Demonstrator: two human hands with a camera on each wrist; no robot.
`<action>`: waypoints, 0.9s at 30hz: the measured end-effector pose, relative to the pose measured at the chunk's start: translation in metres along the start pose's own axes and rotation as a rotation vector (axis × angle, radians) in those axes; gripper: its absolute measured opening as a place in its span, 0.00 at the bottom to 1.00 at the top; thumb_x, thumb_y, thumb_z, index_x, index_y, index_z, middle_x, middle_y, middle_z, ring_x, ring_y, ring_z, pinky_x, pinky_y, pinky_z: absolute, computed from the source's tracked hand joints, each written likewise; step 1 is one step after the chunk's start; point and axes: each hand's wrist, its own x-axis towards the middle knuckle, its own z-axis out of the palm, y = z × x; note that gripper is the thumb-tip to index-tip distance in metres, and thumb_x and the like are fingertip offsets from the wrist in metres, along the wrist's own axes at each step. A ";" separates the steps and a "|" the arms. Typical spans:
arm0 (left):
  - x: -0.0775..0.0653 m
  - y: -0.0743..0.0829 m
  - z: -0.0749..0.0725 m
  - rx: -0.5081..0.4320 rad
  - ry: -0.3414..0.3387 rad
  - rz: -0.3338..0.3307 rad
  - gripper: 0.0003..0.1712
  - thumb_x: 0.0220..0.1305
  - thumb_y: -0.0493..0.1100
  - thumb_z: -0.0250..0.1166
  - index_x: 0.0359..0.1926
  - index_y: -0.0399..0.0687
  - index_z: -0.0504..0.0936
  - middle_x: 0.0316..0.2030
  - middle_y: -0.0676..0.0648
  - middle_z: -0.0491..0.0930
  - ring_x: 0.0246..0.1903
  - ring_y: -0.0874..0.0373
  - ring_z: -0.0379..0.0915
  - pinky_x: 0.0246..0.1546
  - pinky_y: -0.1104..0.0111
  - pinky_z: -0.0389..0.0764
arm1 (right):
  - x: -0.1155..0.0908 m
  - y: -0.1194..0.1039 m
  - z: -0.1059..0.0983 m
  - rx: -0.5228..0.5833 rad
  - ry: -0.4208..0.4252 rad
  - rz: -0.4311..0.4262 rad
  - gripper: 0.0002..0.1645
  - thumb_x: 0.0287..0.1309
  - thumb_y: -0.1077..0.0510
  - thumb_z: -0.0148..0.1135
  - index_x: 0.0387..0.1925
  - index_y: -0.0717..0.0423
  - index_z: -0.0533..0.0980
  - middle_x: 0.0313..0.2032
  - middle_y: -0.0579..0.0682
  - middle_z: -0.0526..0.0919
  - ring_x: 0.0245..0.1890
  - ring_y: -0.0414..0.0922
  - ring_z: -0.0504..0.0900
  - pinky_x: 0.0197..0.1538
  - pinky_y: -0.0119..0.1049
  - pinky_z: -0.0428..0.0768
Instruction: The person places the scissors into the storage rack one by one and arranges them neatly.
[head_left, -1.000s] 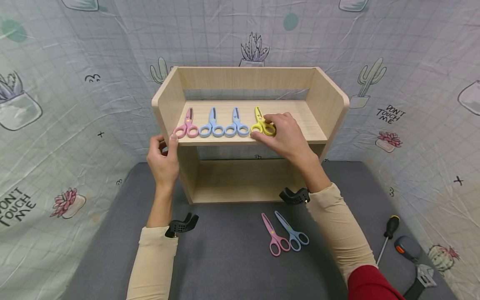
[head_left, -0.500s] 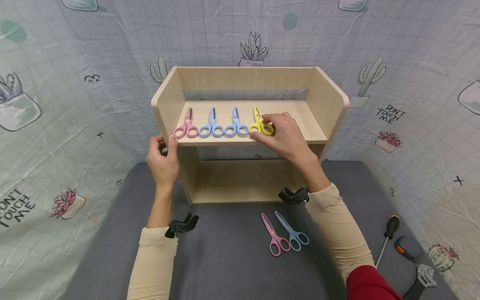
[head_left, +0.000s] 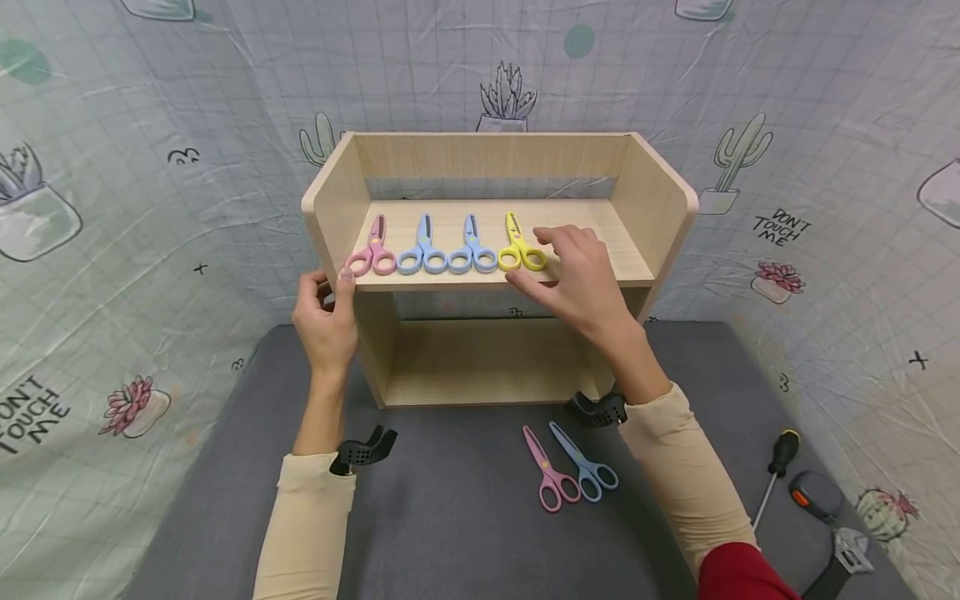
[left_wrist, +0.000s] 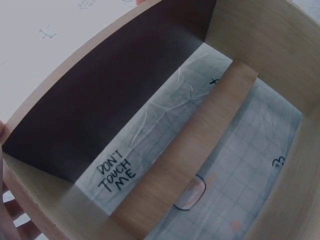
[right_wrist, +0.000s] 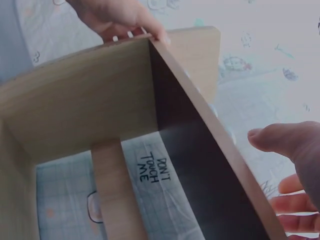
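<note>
The wooden shelf (head_left: 487, 329) stands with a row of scissors along its upper board. From the left come pink scissors (head_left: 377, 237), light-blue scissors (head_left: 424, 233), more light-blue scissors (head_left: 472, 233) and yellow scissors (head_left: 513, 235), all with blades pointing back. My right hand (head_left: 585, 279) hovers just right of the yellow pair, thumb and fingers spread apart and holding nothing. At the shelf's left front corner my left hand (head_left: 327, 321) grips the edge, its thumb on the upper board and its fingers round the side panel. The left wrist view shows mainly the shelf's lower compartment (left_wrist: 260, 30).
On the grey table (head_left: 450, 517) in front of the shelf lie pink scissors (head_left: 545, 463) beside blue scissors (head_left: 576, 450). Along the right edge are a screwdriver (head_left: 783, 454), a tape measure (head_left: 817, 497) and an adjustable wrench (head_left: 850, 550). Patterned cloth hangs behind.
The yellow scissors shifted slightly left, closer to the row. My right hand has let go of them and moved a little right. My left hand stays at the corner.
</note>
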 end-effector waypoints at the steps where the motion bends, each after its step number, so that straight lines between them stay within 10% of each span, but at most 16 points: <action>1: 0.000 0.000 0.000 -0.002 -0.002 0.002 0.19 0.67 0.41 0.61 0.47 0.24 0.76 0.33 0.62 0.76 0.32 0.73 0.75 0.35 0.78 0.74 | -0.003 -0.001 -0.002 0.001 0.016 -0.014 0.38 0.50 0.43 0.76 0.55 0.65 0.78 0.51 0.60 0.83 0.54 0.58 0.77 0.59 0.55 0.71; 12: 0.000 0.000 -0.001 -0.009 -0.006 0.001 0.19 0.67 0.41 0.61 0.46 0.24 0.76 0.33 0.63 0.75 0.32 0.73 0.75 0.35 0.79 0.75 | -0.054 -0.011 -0.008 0.032 0.109 -0.172 0.40 0.45 0.46 0.77 0.56 0.65 0.77 0.49 0.61 0.80 0.52 0.57 0.76 0.56 0.51 0.73; 27: 0.001 0.002 -0.001 0.002 -0.009 -0.002 0.18 0.66 0.40 0.61 0.46 0.24 0.77 0.33 0.61 0.75 0.32 0.74 0.74 0.34 0.79 0.74 | -0.132 -0.006 0.012 0.030 -0.012 -0.192 0.40 0.51 0.40 0.73 0.58 0.62 0.76 0.50 0.57 0.79 0.50 0.53 0.76 0.53 0.50 0.73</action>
